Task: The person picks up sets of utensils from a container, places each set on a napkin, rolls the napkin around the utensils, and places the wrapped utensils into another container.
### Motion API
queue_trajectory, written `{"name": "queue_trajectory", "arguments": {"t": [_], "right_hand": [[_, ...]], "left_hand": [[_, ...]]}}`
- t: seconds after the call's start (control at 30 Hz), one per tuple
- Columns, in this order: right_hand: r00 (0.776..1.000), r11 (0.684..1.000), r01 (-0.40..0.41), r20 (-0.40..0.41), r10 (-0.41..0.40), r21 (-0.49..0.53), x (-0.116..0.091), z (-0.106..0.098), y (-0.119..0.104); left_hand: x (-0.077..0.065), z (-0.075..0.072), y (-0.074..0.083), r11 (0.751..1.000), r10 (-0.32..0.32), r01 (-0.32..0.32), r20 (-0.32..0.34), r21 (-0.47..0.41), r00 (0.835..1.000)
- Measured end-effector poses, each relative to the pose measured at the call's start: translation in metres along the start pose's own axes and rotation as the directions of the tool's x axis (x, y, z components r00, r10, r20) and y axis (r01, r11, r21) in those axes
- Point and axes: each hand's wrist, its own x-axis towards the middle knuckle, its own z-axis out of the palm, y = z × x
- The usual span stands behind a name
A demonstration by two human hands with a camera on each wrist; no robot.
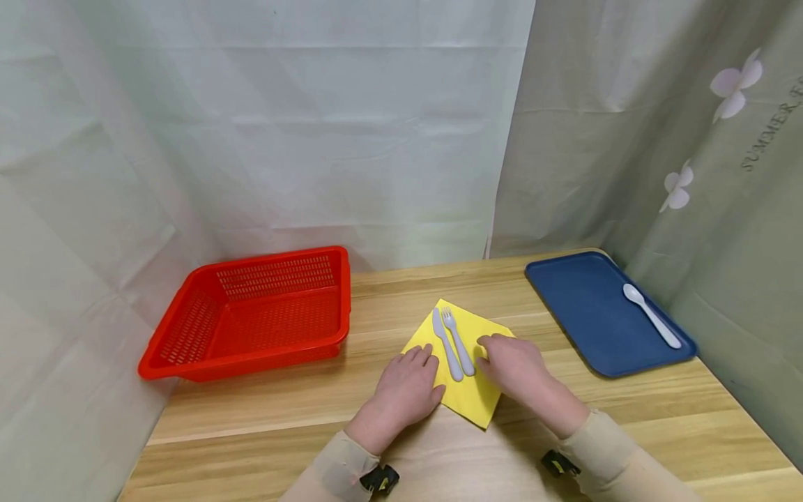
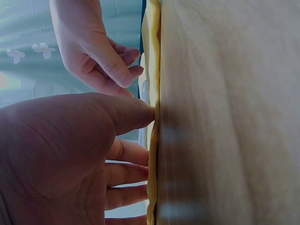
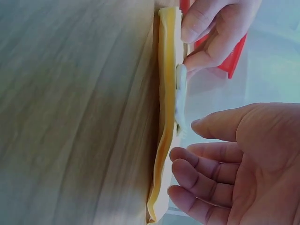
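Note:
A folded yellow napkin (image 1: 467,399) lies on the wooden table, turned with one corner towards me. On it, side by side, rest a light grey knife (image 1: 447,345) and a matching fork (image 1: 459,341). My left hand (image 1: 408,383) rests on the napkin's left side, fingers extended, with the thumb (image 2: 136,112) at the layered edge. Over the right side hovers my right hand (image 1: 517,366), its fingers (image 3: 197,173) loosely bent and nothing between them. In the right wrist view, the napkin's stacked layers (image 3: 166,93) show from the side.
To the left stands a red perforated basket (image 1: 251,359). A blue tray (image 1: 577,300) lies at the far right, with a light grey spoon (image 1: 652,315) along its right side. Pale curtains (image 1: 326,139) hang behind the table and along both sides.

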Motion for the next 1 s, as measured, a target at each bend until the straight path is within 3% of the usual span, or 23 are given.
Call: {"name": "queue_trajectory", "arguments": {"t": [0.67, 1.0], "right_hand": [[0.990, 0.998, 0.053, -0.127, -0.056, -0.022, -0.010, 0.000, 0.018], [0.988, 0.998, 0.052, -0.145, -0.055, -0.021, -0.014, -0.001, 0.029]], "left_hand": [[0.000, 0.001, 0.000, 1.000, -0.003, 0.003, 0.003, -0.012, 1.000], [0.001, -0.001, 0.001, 1.000, -0.010, 0.010, 0.016, -0.016, 1.000]]}}
